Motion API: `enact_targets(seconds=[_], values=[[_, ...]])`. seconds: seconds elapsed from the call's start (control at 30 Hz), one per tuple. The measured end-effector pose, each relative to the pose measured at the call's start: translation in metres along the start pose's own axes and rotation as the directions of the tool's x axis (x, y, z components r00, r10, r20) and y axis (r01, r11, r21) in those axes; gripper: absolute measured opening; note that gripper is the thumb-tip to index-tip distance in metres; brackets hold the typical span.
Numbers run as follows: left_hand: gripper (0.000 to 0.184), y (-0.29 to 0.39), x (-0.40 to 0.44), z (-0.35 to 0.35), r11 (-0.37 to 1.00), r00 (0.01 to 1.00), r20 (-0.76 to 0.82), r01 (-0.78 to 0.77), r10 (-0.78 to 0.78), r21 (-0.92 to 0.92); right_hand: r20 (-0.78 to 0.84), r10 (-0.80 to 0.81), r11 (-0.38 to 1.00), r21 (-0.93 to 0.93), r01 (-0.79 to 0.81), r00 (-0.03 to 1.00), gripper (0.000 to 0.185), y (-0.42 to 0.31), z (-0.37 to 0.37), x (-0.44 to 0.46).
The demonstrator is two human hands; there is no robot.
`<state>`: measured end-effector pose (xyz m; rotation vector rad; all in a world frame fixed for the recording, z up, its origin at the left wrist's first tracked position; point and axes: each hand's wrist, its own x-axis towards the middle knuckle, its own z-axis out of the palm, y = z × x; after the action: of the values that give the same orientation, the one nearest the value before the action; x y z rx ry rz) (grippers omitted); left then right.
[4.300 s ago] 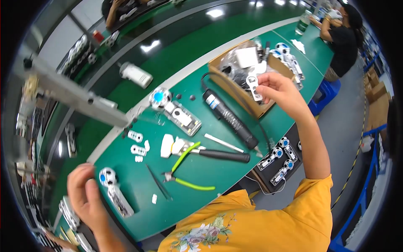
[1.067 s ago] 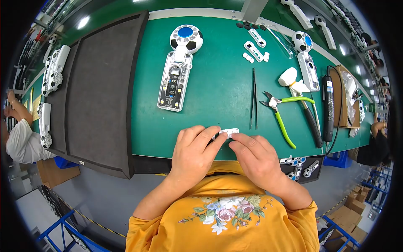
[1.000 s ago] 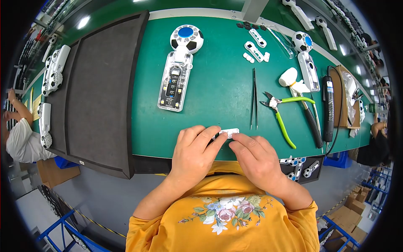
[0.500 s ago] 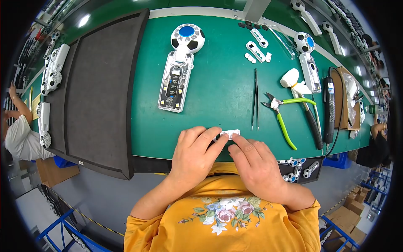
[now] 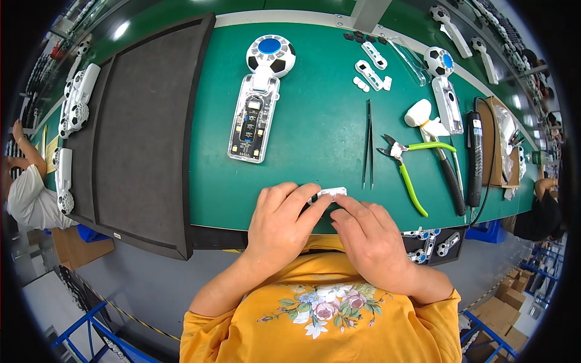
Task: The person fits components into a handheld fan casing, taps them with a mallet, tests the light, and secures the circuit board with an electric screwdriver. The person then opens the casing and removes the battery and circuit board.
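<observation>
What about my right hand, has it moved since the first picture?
Yes. Your right hand has moved left, away from the cardboard box, to the small white part near the front edge of the table.

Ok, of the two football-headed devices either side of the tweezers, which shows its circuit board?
The left device, nearer the black tray: its board shows through the clear handle; the right device has a white piece there.
</observation>
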<state>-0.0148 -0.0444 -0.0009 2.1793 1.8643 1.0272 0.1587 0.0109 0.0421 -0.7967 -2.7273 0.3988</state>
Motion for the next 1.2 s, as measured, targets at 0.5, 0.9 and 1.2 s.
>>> enact_targets(seconds=[0.5, 0.9, 1.2], values=[[0.028, 0.0, 0.001, 0.0, 1.0, 1.0, 0.017, -0.011, 0.011, 0.003, -0.003, -0.024, 0.999, 0.032, 0.024, 1.0, 0.031, 0.002, -0.004, 0.005], [0.014, 0.002, -0.002, 0.005, 1.0, 0.993, -0.115, 0.002, 0.0, 0.022, 0.006, -0.1, 0.964, 0.247, 0.096, 0.995, 0.016, 0.04, 0.002, 0.044], [0.019, 0.004, 0.002, 0.004, 1.0, 0.996, -0.083, 0.016, -0.016, 0.008, -0.056, -0.067, 0.972, 0.221, 0.078, 0.996, 0.011, 0.032, 0.015, 0.043]])
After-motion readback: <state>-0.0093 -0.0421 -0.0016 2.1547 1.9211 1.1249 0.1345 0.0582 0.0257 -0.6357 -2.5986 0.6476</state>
